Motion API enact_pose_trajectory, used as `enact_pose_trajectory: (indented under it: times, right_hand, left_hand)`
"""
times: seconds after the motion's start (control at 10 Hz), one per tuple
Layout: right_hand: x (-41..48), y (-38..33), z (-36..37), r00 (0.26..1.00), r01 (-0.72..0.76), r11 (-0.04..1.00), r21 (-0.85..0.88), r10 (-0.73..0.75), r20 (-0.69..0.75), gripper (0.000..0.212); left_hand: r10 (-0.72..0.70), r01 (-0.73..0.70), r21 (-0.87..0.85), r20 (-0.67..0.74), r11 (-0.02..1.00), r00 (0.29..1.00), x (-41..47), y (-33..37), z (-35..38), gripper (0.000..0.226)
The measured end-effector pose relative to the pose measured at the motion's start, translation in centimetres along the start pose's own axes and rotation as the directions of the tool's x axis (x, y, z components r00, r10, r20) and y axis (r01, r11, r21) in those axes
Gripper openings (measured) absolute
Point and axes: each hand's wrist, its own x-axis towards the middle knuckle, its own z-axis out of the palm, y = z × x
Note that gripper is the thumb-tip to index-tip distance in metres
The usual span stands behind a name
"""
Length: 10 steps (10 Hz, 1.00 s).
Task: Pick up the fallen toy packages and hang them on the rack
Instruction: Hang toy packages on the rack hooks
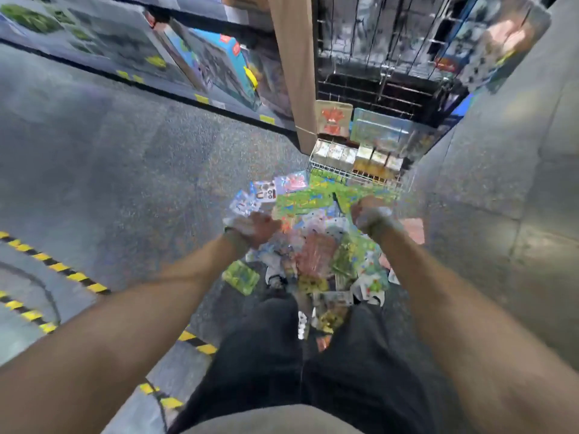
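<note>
We find the fallen toy packages (313, 245) heaped in a loose, overlapping pile on the speckled grey floor (156, 167), right at the foot of the rack (376, 57) and just ahead of the person's dark trousers (266, 355). Several bright green packs (300, 202) lie at the pile's far edge.

Both bare arms reach down over the heap. The left hand (260, 228) hangs above the pile's left edge and the right hand (369, 214) above its far right part. Motion blur smears both, so although the fingers (271, 222) look curled, we cannot tell whether either hand grips a package.

The rack is a black wire grid with hooks, and a few packages (488, 51) hang at its upper right. At its base a white wire basket (329, 170) holds a row of small boxes (335, 153). A tan post (291, 73) stands just left of the rack. Further left, shelves (125, 67) carry boxed toys (219, 64), and yellow-and-black hazard tape (72, 275) runs across the floor.
</note>
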Motion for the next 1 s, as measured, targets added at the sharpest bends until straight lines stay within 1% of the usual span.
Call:
enact_pose_trajectory:
  times: [0.1,0.2,0.3,0.4,0.5,0.6,0.7,0.8,0.9,1.0]
  right_hand:
    - [1.8,3.3,3.9,0.996,-0.093,0.99,0.107,0.091,0.024,0.014]
    - [6.0,6.5,8.9,0.989,-0.144,0.986,0.087,0.14,0.047,0.037]
    - [8.9,8.8,12.1,0.973,-0.173,0.984,0.033,0.166,0.159,0.034]
    - [11.2,10.5,14.7,0.969,-0.213,0.977,0.029,0.208,0.131,0.037]
    - [13.1,11.8,16.8,0.959,-0.259,0.965,0.037,0.252,0.126,0.04]
    - [16.1,14.0,19.5,0.943,-0.304,0.952,0.04,0.295,0.151,0.039]
    - [18.8,15.7,21.7,0.937,-0.315,0.949,0.028,0.306,0.169,0.039]
    - [21.1,17.0,23.2,0.937,-0.308,0.951,0.004,0.302,0.177,0.039]
    - [25.1,18.6,25.5,0.946,-0.269,0.961,-0.07,0.277,0.17,0.038]
    - [27.8,19.1,26.3,0.959,-0.225,0.965,-0.133,0.243,0.145,0.04]
  left_hand:
    - [-0.029,0.029,-0.012,0.018,1.0,0.999,2.8,-3.5,2.7,0.026]
    - [-0.09,0.091,0.046,-0.007,0.995,0.996,7.1,-6.0,5.2,0.027]
    - [-0.132,0.132,0.011,0.03,0.991,0.991,9.9,-8.3,7.3,0.032]
    - [-0.118,0.113,0.065,0.08,0.991,0.99,12.4,-9.0,8.6,0.036]
    - [-0.119,0.106,0.107,0.117,0.989,0.986,15.1,-9.8,10.4,0.031]
    - [-0.122,0.101,0.127,0.163,0.987,0.979,18.9,-11.5,13.3,0.036]
    - [-0.108,0.085,0.123,0.19,0.989,0.976,22.3,-11.3,15.6,0.052]
    - [-0.088,0.062,0.13,0.21,0.99,0.974,25.3,-10.8,17.1,0.05]
    - [-0.101,0.085,0.092,0.188,0.992,0.977,31.5,-10.2,20.1,0.037]
    - [-0.079,0.067,0.089,0.144,0.994,0.986,34.8,-9.4,21.0,0.034]
